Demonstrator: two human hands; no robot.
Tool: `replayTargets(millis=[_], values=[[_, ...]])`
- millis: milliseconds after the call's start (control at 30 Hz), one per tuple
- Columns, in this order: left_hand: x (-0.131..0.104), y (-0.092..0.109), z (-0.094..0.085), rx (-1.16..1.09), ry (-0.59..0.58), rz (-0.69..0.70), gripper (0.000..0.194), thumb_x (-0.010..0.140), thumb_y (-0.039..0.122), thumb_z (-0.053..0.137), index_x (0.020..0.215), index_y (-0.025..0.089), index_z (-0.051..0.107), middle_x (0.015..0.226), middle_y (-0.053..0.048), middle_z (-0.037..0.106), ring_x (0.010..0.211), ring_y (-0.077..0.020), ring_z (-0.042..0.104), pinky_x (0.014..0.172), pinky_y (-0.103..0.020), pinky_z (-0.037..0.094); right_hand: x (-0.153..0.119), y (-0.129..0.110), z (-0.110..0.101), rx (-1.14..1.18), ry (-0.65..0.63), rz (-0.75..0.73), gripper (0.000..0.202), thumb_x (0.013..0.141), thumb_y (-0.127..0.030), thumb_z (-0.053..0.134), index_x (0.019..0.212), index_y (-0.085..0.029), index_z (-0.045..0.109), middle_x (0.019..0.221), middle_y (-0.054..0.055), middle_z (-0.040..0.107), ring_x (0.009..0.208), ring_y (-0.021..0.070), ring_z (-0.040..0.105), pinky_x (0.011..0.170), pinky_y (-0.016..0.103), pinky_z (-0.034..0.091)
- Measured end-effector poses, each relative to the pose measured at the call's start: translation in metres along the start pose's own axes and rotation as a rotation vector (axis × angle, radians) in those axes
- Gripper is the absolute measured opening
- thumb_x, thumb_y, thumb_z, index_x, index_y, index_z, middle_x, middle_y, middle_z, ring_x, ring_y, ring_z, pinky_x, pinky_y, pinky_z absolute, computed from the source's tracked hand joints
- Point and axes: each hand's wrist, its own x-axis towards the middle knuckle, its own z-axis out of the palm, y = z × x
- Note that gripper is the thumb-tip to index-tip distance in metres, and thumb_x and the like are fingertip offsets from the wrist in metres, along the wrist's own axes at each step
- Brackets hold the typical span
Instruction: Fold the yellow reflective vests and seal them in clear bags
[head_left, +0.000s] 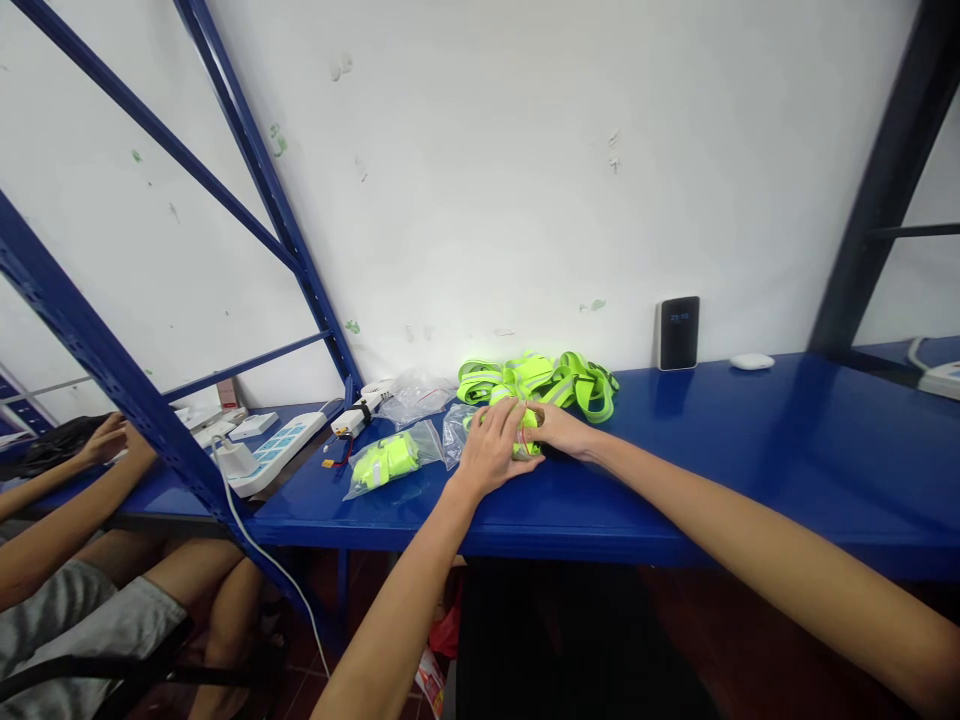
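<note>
On the blue table point(675, 470), my left hand point(491, 445) and my right hand point(561, 428) are closed around a folded neon yellow-green reflective strap bundle point(528, 440). The left fingers lie over its top and left side, and the right hand grips it from the right. Clear plastic point(453, 432) sticks out beside the left hand; whether it wraps the bundle I cannot tell. Just behind the hands lies a loose heap of the same reflective straps point(536, 378) with grey bands. A filled clear bag point(386, 460) with another folded strap rests to the left.
Crumpled clear bags point(416, 395) and a white plug adapter point(352, 420) lie back left. A blue rack post point(142, 390) and a power strip point(281, 450) stand further left, near another person's hands point(112, 440). Back right are a dark-screened device point(678, 333) and a white case point(751, 361).
</note>
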Motion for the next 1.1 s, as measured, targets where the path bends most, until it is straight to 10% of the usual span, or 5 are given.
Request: replayTargets(millis=[267, 533, 800, 1100], values=[[0.003, 0.004, 0.005, 0.02, -0.008, 0.003, 0.062, 0.087, 0.049, 0.055, 0.137, 0.014, 0.043, 0.137, -0.018, 0.054, 0.133, -0.0284, 0.046, 0.11, -0.047, 0.032, 0.005, 0.006, 0.013, 0.078, 0.152, 0.079, 0.029, 0.056, -0.015, 0.065, 0.085, -0.016, 0.064, 0.08, 0.0, 0.064, 0.074, 0.0149, 0.054, 0.07, 0.027, 0.044], [0.005, 0.006, 0.002, -0.052, 0.014, -0.007, 0.054, 0.083, 0.037, 0.059, 0.133, 0.016, 0.049, 0.134, -0.015, 0.058, 0.13, -0.0269, 0.049, 0.111, -0.046, 0.033, 0.005, 0.001, 0.02, 0.056, 0.173, -0.2, 0.051, 0.056, -0.011, 0.064, 0.105, -0.021, 0.051, 0.091, 0.0, 0.063, 0.082, 0.0162, 0.059, 0.073, 0.028, 0.048], [0.003, 0.005, -0.003, -0.074, 0.12, 0.009, 0.05, 0.087, 0.042, 0.056, 0.129, 0.018, 0.05, 0.127, -0.013, 0.063, 0.126, -0.0247, 0.053, 0.109, -0.043, 0.036, -0.009, -0.023, -0.009, 0.22, -0.225, 0.187, 0.048, 0.073, -0.03, 0.072, 0.118, -0.019, 0.06, 0.109, 0.007, 0.064, 0.099, 0.0216, 0.062, 0.075, 0.03, 0.053], [0.008, 0.023, 0.006, -0.061, 0.036, -0.002, 0.043, 0.087, 0.032, 0.056, 0.128, 0.018, 0.052, 0.129, -0.013, 0.061, 0.128, -0.0253, 0.051, 0.11, -0.046, 0.034, 0.003, -0.004, 0.004, 0.043, 0.051, 0.038, 0.023, 0.065, -0.016, 0.064, 0.088, -0.017, 0.062, 0.069, -0.002, 0.063, 0.061, 0.0127, 0.059, 0.054, 0.023, 0.048]])
